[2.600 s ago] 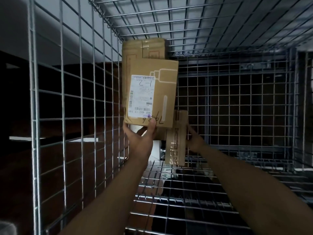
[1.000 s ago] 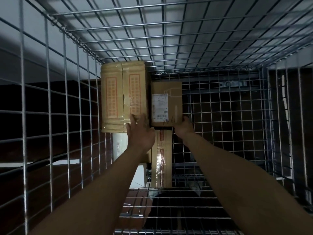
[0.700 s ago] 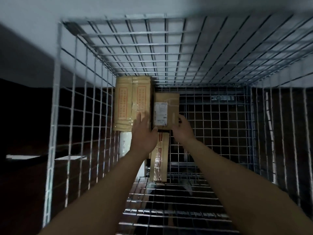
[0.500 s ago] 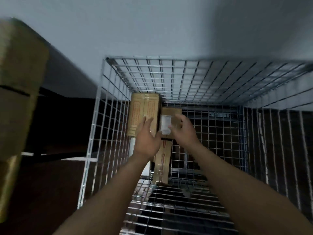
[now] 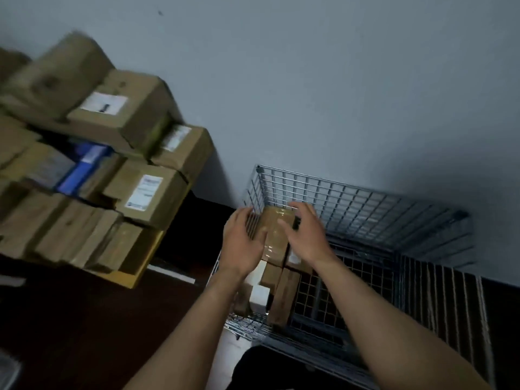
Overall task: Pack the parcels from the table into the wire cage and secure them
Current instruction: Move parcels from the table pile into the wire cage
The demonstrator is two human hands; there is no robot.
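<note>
A grey wall (image 5: 337, 80) is seen across the far side, blank except for one small dark mark near the top. At the left, a large pile of brown parcels (image 5: 42, 220) is stacked on the table (image 5: 135, 277), of which only a yellow edge is shown; a blue item (image 5: 84, 167) is lodged among them. To the right of centre, the wire cage (image 5: 380, 220) is set against the wall, open at the top and viewed from above. Inside it, against its left side, an upright taped brown parcel (image 5: 274, 237) is stood, with a second brown parcel (image 5: 285, 296) and a white parcel (image 5: 259, 294) lower and nearer. The left hand (image 5: 242, 243) is held at the cage's left wall, fingers loosely curved, nothing gripped. The right hand (image 5: 306, 235) is held over the cage, fingers spread and relaxed, nothing gripped. The taped parcel is seen between the two hands; contact with it cannot be told. White labels are noted on pile parcels, one at (image 5: 143, 192) and another at (image 5: 102, 104); their print is blurred and cannot be read.
</note>
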